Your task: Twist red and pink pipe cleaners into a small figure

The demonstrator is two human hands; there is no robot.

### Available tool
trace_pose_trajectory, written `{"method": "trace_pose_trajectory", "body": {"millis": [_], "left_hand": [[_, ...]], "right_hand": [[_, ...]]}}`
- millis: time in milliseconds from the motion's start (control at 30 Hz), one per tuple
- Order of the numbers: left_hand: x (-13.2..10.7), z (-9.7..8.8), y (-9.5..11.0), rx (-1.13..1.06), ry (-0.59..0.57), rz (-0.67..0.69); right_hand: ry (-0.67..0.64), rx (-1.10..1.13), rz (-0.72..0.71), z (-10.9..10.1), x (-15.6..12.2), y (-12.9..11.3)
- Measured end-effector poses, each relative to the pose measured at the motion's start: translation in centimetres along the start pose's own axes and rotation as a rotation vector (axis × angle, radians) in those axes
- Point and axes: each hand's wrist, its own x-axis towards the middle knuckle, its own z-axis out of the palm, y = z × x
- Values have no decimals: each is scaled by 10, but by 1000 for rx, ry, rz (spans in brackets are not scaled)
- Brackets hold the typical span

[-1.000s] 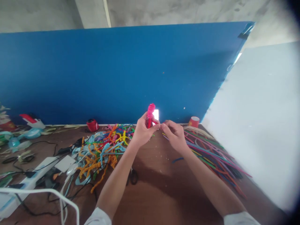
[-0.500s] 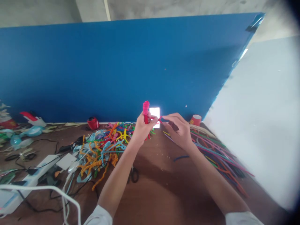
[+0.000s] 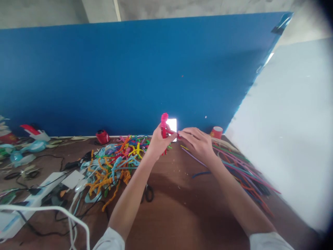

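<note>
Left hand (image 3: 156, 141) held up over the far middle of the tabletop (image 3: 179, 222), fingers closed round a pink-and-red fuzzy figure (image 3: 164, 118); its coiled pink head stands upright above the grip, red strands show below the hand, and a red side strand (image 3: 170, 132) runs out to the right. Right hand (image 3: 199, 141) just beside, palm down, fingers bent and drawn together at the far end of that side strand (thumb hidden, so cannot tell whether they pinch it or only touch it). Bright white screen (image 3: 172, 124) directly behind the figure, glare washing out any detail, in front of a blue panel (image 3: 125, 76). To the left, a tangled heap of bent fuzzy stems (image 3: 104, 180), orange, light blue, yellow and red; black scissors (image 3: 149, 193) near the left forearm, partly covered by it. To the right, long straight stems (image 3: 249, 177) in a loose spread, partly under the right forearm; short blue stem (image 3: 201, 174) nearer the middle; red paper cup (image 3: 216, 133) at the far right, beyond the right hand.
</note>
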Motion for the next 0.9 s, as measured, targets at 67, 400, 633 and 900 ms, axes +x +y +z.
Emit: {"method": "trace_pose_trajectory", "body": {"millis": [67,400,633,900], "left_hand": [[1,-1,-2,61,-13,57],[-2,1,4,366,-41,271],[-10,5,9,382,-29,365],[-12,7,17,154,5,287]], "right_hand": [[-22,-10,0,-1,1,-1],[-122,173,291,-4,9,-15],[-160,1034,867,-8,16,-25],[-185,1378,1017,-8,16,-23]]}}
